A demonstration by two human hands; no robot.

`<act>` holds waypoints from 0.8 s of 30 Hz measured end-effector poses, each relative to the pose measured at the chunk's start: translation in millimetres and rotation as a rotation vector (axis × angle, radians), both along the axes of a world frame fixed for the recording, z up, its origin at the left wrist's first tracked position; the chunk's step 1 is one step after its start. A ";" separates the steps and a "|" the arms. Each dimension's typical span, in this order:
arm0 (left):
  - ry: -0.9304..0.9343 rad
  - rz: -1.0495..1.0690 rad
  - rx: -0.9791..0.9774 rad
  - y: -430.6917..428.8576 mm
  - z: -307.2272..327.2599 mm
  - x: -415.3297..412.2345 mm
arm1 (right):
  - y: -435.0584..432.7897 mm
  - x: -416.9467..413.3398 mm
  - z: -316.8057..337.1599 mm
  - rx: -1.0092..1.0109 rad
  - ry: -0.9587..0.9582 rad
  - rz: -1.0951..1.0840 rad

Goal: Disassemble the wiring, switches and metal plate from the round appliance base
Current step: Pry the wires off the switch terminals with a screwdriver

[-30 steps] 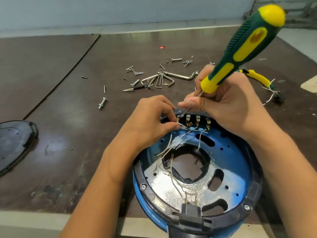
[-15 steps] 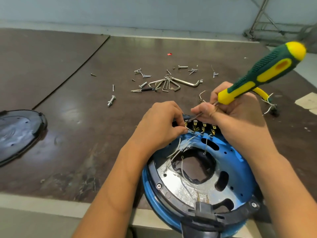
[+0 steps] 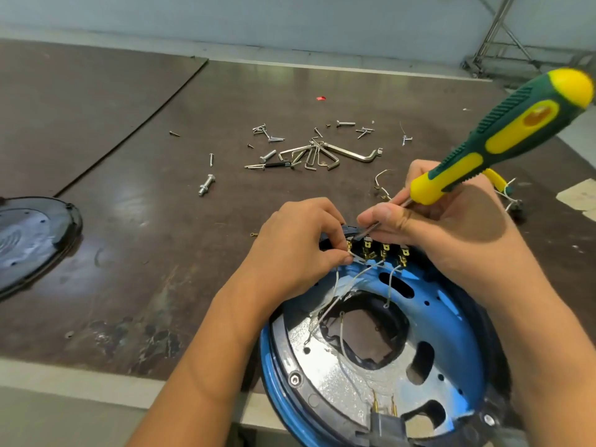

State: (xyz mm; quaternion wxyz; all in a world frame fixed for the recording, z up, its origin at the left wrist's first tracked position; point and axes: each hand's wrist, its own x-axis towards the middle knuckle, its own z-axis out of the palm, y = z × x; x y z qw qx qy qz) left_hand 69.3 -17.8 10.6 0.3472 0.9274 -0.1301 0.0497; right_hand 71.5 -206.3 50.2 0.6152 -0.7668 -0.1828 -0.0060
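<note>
The round appliance base [image 3: 464, 321], blue with a black rim, stands tilted at the table's near edge. Its shiny metal plate [image 3: 322, 356] lines the inside around a central hole. A row of brass switch terminals [image 3: 377, 250] sits at the far rim, with thin white wires [image 3: 338, 295] trailing down from them. My left hand [image 3: 296, 250] pinches a wire end at the leftmost terminal. My right hand [image 3: 451, 233] grips a green and yellow screwdriver [image 3: 503, 137], its tip at the same terminal.
Loose screws, bolts and a set of hex keys [image 3: 322, 154] lie scattered on the brown table beyond the base. A black round cover [image 3: 29, 240] rests at the left edge. Yellow-handled pliers [image 3: 498, 182] with wire scraps lie behind my right hand.
The screwdriver handle has swung down toward the right, lying flatter. Both hands stay at the leftmost terminal. The camera has shifted, so the base sits further right in view.
</note>
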 end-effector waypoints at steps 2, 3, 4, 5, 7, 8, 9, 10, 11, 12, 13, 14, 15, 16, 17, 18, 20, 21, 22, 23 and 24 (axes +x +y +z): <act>0.003 -0.005 -0.009 0.7 0.3 0.4 | 0.7 0.2 -4.1 0.008 -0.051 -0.043; 0.003 -0.009 -0.010 0.7 0.3 0.8 | 1.2 -0.2 -5.8 0.007 -0.073 -0.060; 0.005 -0.011 -0.013 0.9 0.2 1.2 | 1.7 -0.3 -6.8 0.003 -0.094 -0.065; 0.008 -0.011 -0.016 1.2 -0.2 1.6 | 2.2 -0.4 -7.5 -0.005 -0.113 -0.065; 0.015 -0.010 -0.024 2.0 -1.0 2.7 | 3.2 -0.5 -7.7 0.002 -0.119 -0.050; 0.016 -0.011 -0.029 2.2 -1.3 3.1 | 3.6 -0.4 -7.9 0.010 -0.106 -0.046; 0.014 -0.011 -0.031 2.3 -1.6 3.3 | 3.6 0.0 -8.4 0.022 -0.086 -0.041; 0.012 -0.012 -0.032 2.4 -1.7 3.5 | 3.6 0.8 -8.9 0.038 -0.055 -0.038; 0.010 -0.014 -0.031 2.3 -1.7 3.4 | 2.9 1.8 -9.1 0.054 -0.018 -0.037; 0.008 -0.016 -0.030 2.2 -1.8 3.7 | 1.9 3.0 -8.9 0.068 0.016 -0.036; 0.007 -0.018 -0.029 2.1 -1.9 3.8 | 0.6 4.3 -8.7 0.081 0.044 -0.031; 0.008 -0.020 -0.028 1.9 -1.9 4.0 | -1.4 5.7 -8.5 0.089 0.064 -0.028; 0.011 -0.020 -0.027 1.8 -1.9 4.1 | -3.1 6.8 -8.2 0.094 0.079 -0.026; 0.014 -0.021 -0.027 2.2 -1.9 4.2 | -4.5 8.1 -8.3 0.096 0.092 -0.025; 0.018 -0.025 -0.028 1.7 -2.4 4.7 | -7.3 9.5 -8.9 0.101 0.109 -0.033; 0.019 -0.026 -0.028 1.7 -2.7 5.2 | -9.3 11.2 -10.1 0.109 0.128 -0.042; 0.018 -0.027 -0.029 2.5 -2.4 5.3 | -11.2 14.6 -12.4 0.112 0.168 -0.038; 0.018 -0.029 -0.030 2.3 -2.3 5.7 | -12.0 15.8 -14.6 0.087 0.179 -0.030; 0.018 -0.032 -0.031 2.2 -1.9 6.3 | -12.3 16.6 -17.2 0.048 0.176 -0.021; 0.018 -0.036 -0.031 2.0 -1.7 7.1 | -12.1 16.9 -19.7 0.020 0.161 -0.018; 0.019 -0.040 -0.031 1.8 -1.4 8.1 | -12.0 16.9 -21.7 0.012 0.140 -0.020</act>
